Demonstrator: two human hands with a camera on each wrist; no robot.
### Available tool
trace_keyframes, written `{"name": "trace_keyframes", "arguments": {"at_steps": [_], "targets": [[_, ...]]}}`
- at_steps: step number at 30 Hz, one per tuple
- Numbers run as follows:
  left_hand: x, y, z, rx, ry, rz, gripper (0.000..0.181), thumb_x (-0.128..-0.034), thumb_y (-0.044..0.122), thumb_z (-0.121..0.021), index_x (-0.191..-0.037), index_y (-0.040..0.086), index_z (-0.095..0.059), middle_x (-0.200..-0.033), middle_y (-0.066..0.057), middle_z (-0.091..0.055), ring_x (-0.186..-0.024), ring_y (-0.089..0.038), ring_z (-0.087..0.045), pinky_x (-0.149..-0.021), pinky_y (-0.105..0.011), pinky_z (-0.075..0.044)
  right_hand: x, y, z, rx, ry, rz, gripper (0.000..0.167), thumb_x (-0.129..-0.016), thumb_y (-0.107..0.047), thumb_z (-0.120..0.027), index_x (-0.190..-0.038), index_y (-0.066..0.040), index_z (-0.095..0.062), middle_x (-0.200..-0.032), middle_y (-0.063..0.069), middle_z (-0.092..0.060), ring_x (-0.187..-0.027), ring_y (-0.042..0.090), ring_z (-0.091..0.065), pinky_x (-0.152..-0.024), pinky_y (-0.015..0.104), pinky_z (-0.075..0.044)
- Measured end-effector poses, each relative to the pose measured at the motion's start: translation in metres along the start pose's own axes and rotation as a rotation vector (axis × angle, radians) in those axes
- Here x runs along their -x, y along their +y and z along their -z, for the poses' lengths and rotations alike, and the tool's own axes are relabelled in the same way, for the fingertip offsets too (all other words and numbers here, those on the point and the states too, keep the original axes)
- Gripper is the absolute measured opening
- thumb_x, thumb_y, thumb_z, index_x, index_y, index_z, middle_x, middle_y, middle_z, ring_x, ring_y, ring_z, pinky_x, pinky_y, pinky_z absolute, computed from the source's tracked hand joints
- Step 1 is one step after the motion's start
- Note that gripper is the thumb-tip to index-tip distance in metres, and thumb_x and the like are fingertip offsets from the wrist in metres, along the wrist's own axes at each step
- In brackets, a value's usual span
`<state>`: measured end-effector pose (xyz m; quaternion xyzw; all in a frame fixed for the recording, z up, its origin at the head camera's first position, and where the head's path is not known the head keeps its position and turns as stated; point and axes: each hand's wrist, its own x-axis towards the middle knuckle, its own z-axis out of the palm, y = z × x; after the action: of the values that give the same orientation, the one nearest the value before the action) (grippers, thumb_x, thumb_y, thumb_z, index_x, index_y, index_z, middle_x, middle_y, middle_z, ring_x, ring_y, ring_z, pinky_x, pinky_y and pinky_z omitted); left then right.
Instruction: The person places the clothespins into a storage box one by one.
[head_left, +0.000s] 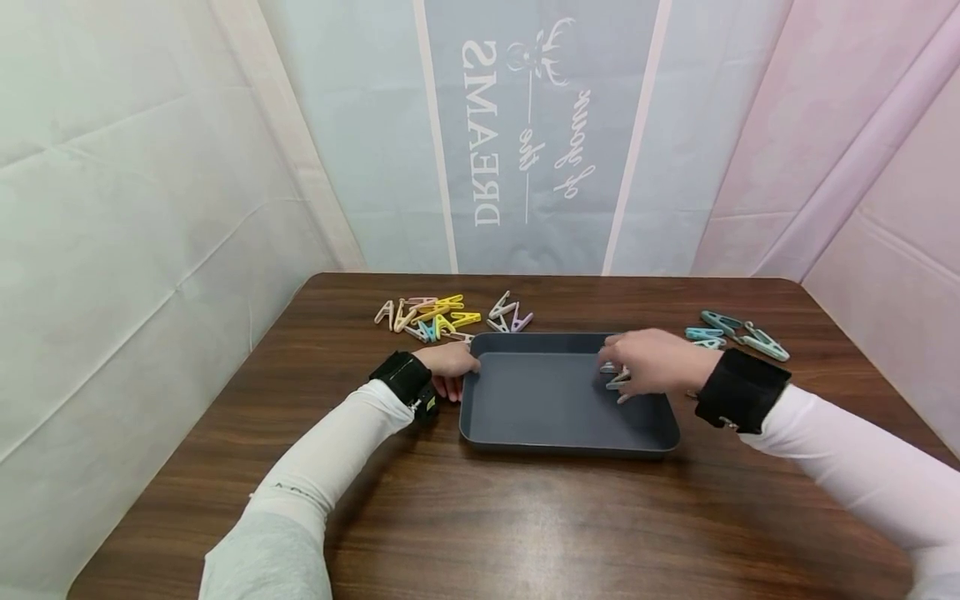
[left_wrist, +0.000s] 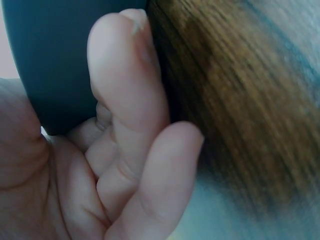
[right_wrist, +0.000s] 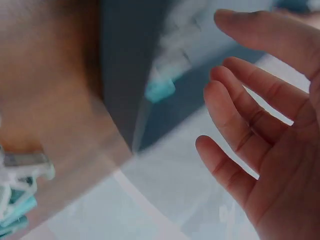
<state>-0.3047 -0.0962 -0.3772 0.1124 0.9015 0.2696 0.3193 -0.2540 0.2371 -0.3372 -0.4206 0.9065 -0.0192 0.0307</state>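
Note:
A dark grey rectangular tray (head_left: pixel 555 400) lies on the wooden table. At its left rim my left hand (head_left: pixel 447 367) grips the side, thumb over the edge and fingers outside against the wall; the left wrist view shows those fingers (left_wrist: pixel 130 85) curled by the dark tray wall (left_wrist: pixel 50 65). Over the tray's right part hovers my right hand (head_left: pixel 660 360), its fingers spread loosely with nothing between them in the right wrist view. Pale clothespins (head_left: pixel 619 380) lie in the tray beneath it, partly hidden by the fingers; a teal one (right_wrist: pixel 160 90) shows blurred in the right wrist view.
Beyond the tray's left corner lies a pile of yellow, pink, white and blue clothespins (head_left: pixel 435 312). White and purple clothespins (head_left: pixel 510 317) sit just behind the tray. Several teal and green clothespins (head_left: pixel 723 325) lie at the right. Hanging cloth (head_left: pixel 525 150) surrounds the table.

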Motion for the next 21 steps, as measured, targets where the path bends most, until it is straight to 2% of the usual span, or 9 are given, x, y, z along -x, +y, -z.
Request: {"name": "trace_keyframes", "arguments": {"at_steps": [6,9,12,15,18,21], "targets": [[-0.002,-0.001,0.001,0.004,-0.004,-0.009,0.038,-0.1002,0.018,-0.043,-0.078,-0.003,-0.065,-0.054,-0.007,-0.061,-0.043,-0.014,-0.058,-0.042,-0.026,-0.047,0.010,0.031,0.030,-0.053,0.156,-0.189,0.031,-0.084,-0.016,-0.075,-0.112,-0.004,-0.068,-0.090,0.000,-0.063,-0.078,0.013,-0.059,-0.068,0.038,-0.049],[-0.002,-0.001,-0.001,0.006,-0.002,-0.002,0.034,-0.1003,0.018,-0.043,-0.083,-0.003,-0.063,-0.055,-0.008,-0.062,-0.043,-0.014,-0.059,-0.042,-0.026,-0.047,0.017,0.053,0.039,-0.083,0.199,-0.303,0.030,-0.089,-0.019,-0.070,-0.113,-0.001,-0.066,-0.091,0.003,-0.066,-0.080,0.019,-0.063,-0.071,0.043,-0.050],[-0.001,-0.001,-0.001,0.008,-0.004,0.002,0.030,-0.1002,0.018,-0.043,-0.088,-0.003,-0.061,-0.056,-0.008,-0.062,-0.044,-0.014,-0.059,-0.043,-0.026,-0.047,0.026,0.077,0.042,-0.106,0.224,-0.400,0.034,-0.092,-0.021,-0.066,-0.116,0.004,-0.063,-0.096,0.013,-0.067,-0.087,0.029,-0.063,-0.076,0.049,-0.049],[-0.001,-0.001,-0.002,0.005,-0.001,-0.002,0.027,-0.1003,0.018,-0.043,-0.091,-0.002,-0.059,-0.056,-0.008,-0.063,-0.044,-0.014,-0.059,-0.043,-0.027,-0.047,0.037,0.102,0.038,-0.123,0.221,-0.469,0.041,-0.095,-0.021,-0.062,-0.122,0.009,-0.056,-0.110,0.027,-0.061,-0.099,0.040,-0.059,-0.082,0.056,-0.045],[-0.001,-0.001,-0.002,0.003,0.005,-0.002,0.027,-0.1003,0.018,-0.043,-0.091,-0.002,-0.059,-0.056,-0.008,-0.063,-0.043,-0.014,-0.059,-0.043,-0.027,-0.048,0.049,0.124,0.028,-0.152,0.185,-0.538,0.049,-0.096,-0.022,-0.059,-0.128,0.013,-0.048,-0.123,0.037,-0.049,-0.110,0.050,-0.049,-0.086,0.061,-0.040],[-0.001,-0.002,-0.002,0.008,0.009,-0.001,0.028,-0.1002,0.018,-0.043,-0.091,-0.002,-0.060,-0.055,-0.008,-0.062,-0.043,-0.014,-0.059,-0.042,-0.026,-0.047,0.063,0.143,0.014,-0.176,0.134,-0.610,0.056,-0.097,-0.022,-0.056,-0.133,0.017,-0.040,-0.128,0.043,-0.038,-0.116,0.057,-0.038,-0.090,0.066,-0.035]]}}
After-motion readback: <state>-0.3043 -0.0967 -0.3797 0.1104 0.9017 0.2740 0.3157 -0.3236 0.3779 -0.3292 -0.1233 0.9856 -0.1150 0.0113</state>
